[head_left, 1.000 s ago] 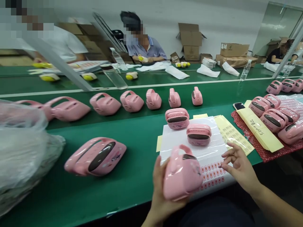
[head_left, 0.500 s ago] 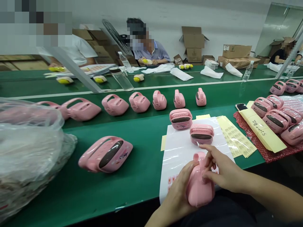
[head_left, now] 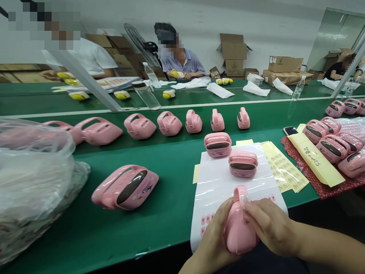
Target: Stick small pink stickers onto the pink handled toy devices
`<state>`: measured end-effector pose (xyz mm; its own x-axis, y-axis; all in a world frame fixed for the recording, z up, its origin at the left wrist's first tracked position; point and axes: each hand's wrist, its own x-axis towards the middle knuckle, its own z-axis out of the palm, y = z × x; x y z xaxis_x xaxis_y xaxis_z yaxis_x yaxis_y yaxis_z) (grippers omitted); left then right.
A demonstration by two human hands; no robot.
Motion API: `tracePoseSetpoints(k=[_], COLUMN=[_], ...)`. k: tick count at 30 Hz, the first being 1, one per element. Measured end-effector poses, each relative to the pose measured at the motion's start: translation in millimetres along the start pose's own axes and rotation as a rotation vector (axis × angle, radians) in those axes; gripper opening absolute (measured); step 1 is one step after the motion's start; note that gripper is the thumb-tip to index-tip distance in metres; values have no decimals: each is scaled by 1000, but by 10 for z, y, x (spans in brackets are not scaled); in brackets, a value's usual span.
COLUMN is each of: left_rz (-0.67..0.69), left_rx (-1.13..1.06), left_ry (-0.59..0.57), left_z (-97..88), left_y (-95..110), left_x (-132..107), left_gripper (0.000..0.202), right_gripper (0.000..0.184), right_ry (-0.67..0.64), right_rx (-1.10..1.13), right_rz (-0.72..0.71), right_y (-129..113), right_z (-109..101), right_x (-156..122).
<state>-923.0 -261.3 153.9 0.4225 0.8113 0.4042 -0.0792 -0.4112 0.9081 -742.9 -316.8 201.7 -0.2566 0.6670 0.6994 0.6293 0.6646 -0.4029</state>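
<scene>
My left hand (head_left: 216, 232) is wrapped round the left side of a pink plastic case with a handle (head_left: 239, 232), held on end above the table's front edge. At the base of the case's handle, the thumb of my right hand (head_left: 268, 224) presses, its fingers closed along the right side. A small pale spot shows by that thumb; I cannot tell what it is. Beyond my hands, a white sticker sheet (head_left: 212, 182) with small pink stickers lies on the green table. Two like cases with dark windows, one nearer (head_left: 243, 164) and one farther (head_left: 218, 144), stand at its far end.
Another pink case (head_left: 125, 188) sits to the left, beside a clear plastic bag (head_left: 37, 190). More cases line the back. At right lie yellow label sheets (head_left: 282, 163), a phone (head_left: 290, 131) and red bubble wrap (head_left: 302, 171) bearing cases. Other people sit across the table.
My right hand has turned and come down onto the case; its raised index finger, which had a small white piece at the tip, now rests against the side. My left hand keeps its grip.
</scene>
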Motion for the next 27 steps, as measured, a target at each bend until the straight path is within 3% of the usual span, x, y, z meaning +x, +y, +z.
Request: tracePoseSetpoints(k=[4, 7, 9, 12, 15, 18, 22, 24, 27], left_rz=[94, 237, 247, 218, 235, 226, -131, -265, -384], left_rx=[124, 232, 218, 133, 33, -71, -277, -344, -342], left_ry=[-90, -238, -295, -341, -376, -380, -420, -492, -541], left_z=[2, -13, -10, 25, 71, 97, 152, 222, 325], left_y=[-61, -51, 7, 126, 175, 69, -214, -302, -268], left_x=[-19, -4, 35, 114, 157, 173, 308, 426, 536], left_gripper=[95, 95, 94, 91, 98, 99, 57, 58, 65], right_gripper=[74, 80, 84, 74, 63, 55, 57, 57, 50], right_ry=[-28, -146, -277, -422, -466, -371, -145, -14, 152], right_rx=[-93, 20, 212, 458, 568, 676, 842, 874, 810], right_rz=[-29, 166, 346, 537, 673, 783, 848, 836, 818], right_y=[48, 223, 390, 610, 708, 704, 643, 609, 586], right_z=[21, -17, -68, -117, -91, -29, 69, 110, 52], right_x=[-32, 37, 92, 124, 82, 11, -133, -232, -339])
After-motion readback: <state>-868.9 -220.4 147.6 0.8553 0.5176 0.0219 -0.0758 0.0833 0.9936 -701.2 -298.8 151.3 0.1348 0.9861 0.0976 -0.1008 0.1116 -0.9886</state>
